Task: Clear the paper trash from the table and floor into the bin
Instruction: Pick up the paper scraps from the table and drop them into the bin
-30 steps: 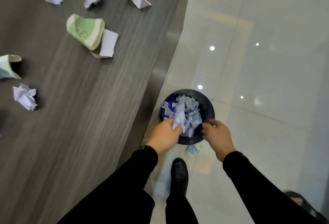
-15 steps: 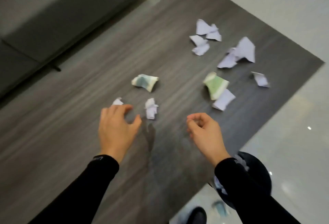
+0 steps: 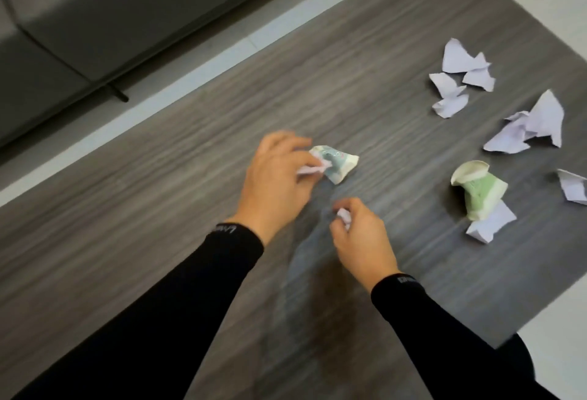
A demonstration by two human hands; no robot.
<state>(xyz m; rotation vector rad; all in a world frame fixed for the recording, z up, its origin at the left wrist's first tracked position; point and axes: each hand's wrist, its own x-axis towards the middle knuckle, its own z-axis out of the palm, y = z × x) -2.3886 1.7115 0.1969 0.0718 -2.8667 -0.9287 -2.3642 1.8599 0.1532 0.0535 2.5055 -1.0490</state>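
Note:
My left hand (image 3: 276,177) is closed on a small white paper scrap (image 3: 87,170)… at the middle of the dark wood table (image 3: 158,241), its fingertips touching a crushed blue-green paper cup (image 3: 340,163). My right hand (image 3: 359,237) pinches a small crumpled white paper ball (image 3: 344,217) just below. A crushed green paper cup (image 3: 476,191) lies to the right with a white scrap (image 3: 490,223) beside it. Several torn white papers (image 3: 460,82) and a larger crumpled sheet (image 3: 530,126) lie at the far right. The bin is mostly hidden behind my right sleeve.
A grey sofa (image 3: 111,18) with thin black legs stands beyond the table's far edge. Pale tiled floor (image 3: 556,320) shows to the right of the table. Another white scrap (image 3: 573,190) lies near the right frame edge.
Both hands left the bin and came over the table. The left hand took a white scrap and reached the blue-green cup; the right hand closed on the small paper ball.

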